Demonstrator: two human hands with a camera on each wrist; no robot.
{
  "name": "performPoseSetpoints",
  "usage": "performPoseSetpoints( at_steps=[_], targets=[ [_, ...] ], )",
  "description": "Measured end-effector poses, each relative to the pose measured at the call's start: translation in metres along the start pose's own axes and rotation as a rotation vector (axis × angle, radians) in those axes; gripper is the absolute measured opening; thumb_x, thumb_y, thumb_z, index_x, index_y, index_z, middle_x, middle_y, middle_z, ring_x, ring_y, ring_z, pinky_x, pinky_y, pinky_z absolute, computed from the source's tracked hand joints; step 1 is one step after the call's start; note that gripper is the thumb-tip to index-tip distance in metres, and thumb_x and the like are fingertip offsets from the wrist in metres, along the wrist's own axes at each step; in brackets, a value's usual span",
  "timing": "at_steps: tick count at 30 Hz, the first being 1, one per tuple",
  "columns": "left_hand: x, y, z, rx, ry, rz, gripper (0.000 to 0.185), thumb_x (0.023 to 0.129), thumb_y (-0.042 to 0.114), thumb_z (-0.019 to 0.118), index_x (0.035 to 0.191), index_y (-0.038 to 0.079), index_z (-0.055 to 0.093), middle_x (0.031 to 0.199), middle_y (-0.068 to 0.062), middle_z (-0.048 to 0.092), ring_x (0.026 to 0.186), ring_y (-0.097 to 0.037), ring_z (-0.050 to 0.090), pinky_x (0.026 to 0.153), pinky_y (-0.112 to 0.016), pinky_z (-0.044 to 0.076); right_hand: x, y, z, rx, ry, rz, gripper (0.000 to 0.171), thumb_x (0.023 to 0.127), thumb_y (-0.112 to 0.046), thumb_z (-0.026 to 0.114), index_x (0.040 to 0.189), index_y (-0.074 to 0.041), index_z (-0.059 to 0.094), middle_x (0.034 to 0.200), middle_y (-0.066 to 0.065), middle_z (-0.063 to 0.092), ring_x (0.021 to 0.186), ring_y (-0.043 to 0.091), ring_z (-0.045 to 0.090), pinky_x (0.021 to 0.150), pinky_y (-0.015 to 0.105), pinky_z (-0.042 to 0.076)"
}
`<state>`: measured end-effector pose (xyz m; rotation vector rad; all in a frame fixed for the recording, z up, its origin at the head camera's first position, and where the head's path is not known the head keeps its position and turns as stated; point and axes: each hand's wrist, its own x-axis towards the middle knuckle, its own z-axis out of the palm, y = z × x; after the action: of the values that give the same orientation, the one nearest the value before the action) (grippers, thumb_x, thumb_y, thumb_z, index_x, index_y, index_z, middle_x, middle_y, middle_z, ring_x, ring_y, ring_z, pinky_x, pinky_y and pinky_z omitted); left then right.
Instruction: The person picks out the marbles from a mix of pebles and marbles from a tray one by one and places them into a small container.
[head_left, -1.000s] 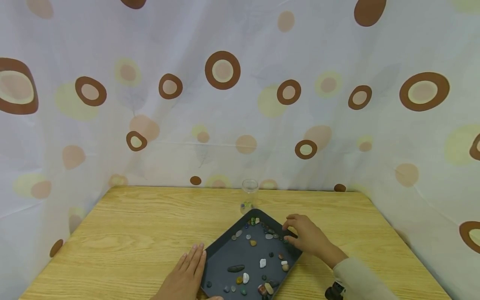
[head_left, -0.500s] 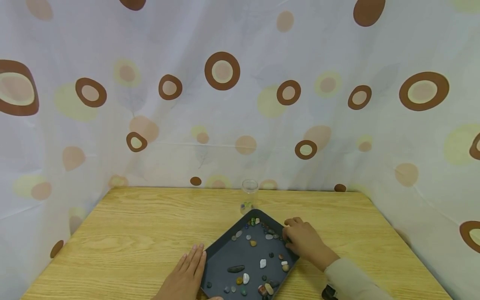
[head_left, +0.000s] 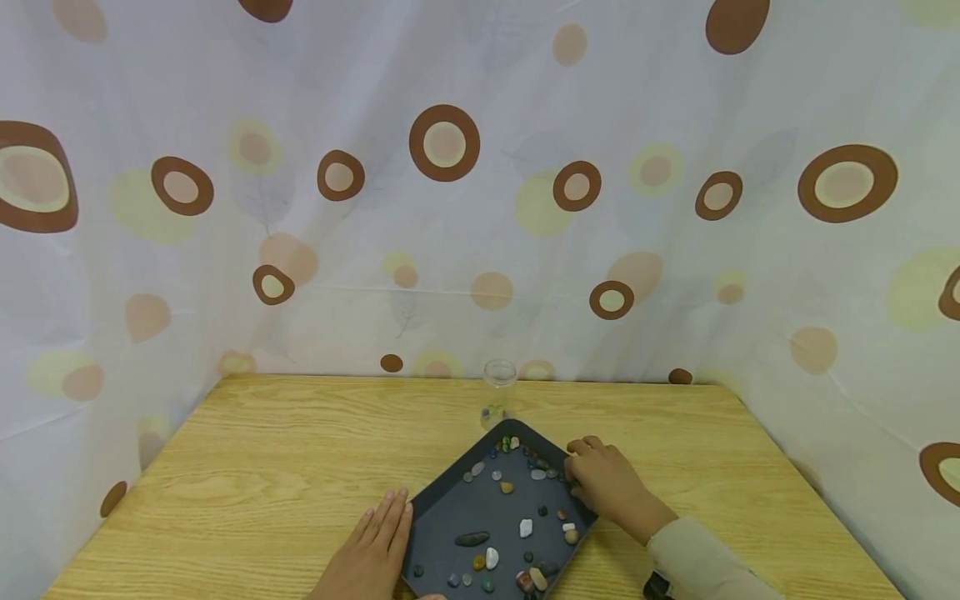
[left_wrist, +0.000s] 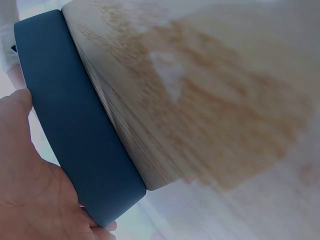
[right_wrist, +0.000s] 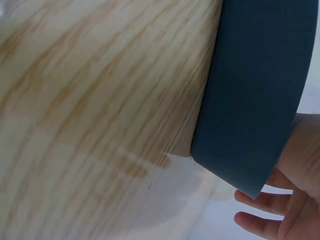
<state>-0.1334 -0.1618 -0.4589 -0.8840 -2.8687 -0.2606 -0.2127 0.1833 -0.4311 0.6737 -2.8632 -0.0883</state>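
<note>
The left hand (head_left: 371, 554) lies flat, fingers straight, on the table (head_left: 262, 467) against the tray's (head_left: 450, 512) left edge. The right hand (head_left: 603, 483) curls over the tray's right rim; whether it pinches a stone (head_left: 526, 526) cannot be told.

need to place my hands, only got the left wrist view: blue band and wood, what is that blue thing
Observer: It is the outer wall of a dark tray on a wooden table; small coloured stones lie scattered inside.
Operator: where is the right hand
Observer: The right hand is at the tray's far right edge, fingers curled over the rim among the stones; whether it pinches one is hidden.
Operator: anything else on the table
Observer: A clear glass jar stands just beyond the tray's far corner, a few small pieces in its bottom.
</note>
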Motion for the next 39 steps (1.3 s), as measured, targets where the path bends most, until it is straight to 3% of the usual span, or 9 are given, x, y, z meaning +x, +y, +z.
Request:
performPoseSetpoints(
  at_steps=[9,17,27,39],
  targets=[
    [0.001,0.0,0.0,0.013,-0.01,0.0,0.103,0.083,0.079,0.04,0.142,-0.006,0.042,0.151,-0.022,0.034,0.138,-0.037,0.034,0.107,-0.049,0.038,-0.004,-0.002,-0.009,0.023,-0.016,0.006,0.019,0.072,-0.017,0.085,0.069,-0.016,0.066,0.115,0.012,0.063,0.109,0.034,0.057,0.078,0.049,0.053],
    [0.0,0.0,0.0,0.032,-0.002,-0.001,0.102,0.083,0.079,0.04,0.141,-0.005,0.043,0.15,-0.022,0.036,0.137,-0.036,0.035,0.107,-0.047,0.037,0.002,-0.005,-0.031,0.042,0.132,-0.11,0.016,0.072,-0.019,0.085,0.076,-0.015,0.07,0.116,0.013,0.063,0.107,0.034,0.058,0.074,0.045,0.054],
    [0.001,0.0,0.0,0.015,-0.023,-0.002,0.103,0.083,0.079,0.039,0.142,-0.006,0.042,0.151,-0.022,0.033,0.138,-0.037,0.033,0.107,-0.049,0.037,0.039,-0.004,-0.063,0.148,0.304,-0.06,0.014,0.078,-0.02,0.081,0.084,-0.015,0.069,0.122,0.013,0.061,0.114,0.035,0.055,0.086,0.049,0.051],
    [0.002,-0.001,0.001,0.086,-0.012,0.014,0.107,0.082,0.082,0.034,0.14,-0.007,0.043,0.149,-0.023,0.035,0.137,-0.036,0.036,0.105,-0.048,0.039,0.087,-0.012,-0.072,0.289,0.477,-0.033,0.014,0.084,-0.017,0.075,0.094,-0.009,0.069,0.125,0.015,0.058,0.119,0.036,0.051,0.094,0.047,0.049]
  ],
)
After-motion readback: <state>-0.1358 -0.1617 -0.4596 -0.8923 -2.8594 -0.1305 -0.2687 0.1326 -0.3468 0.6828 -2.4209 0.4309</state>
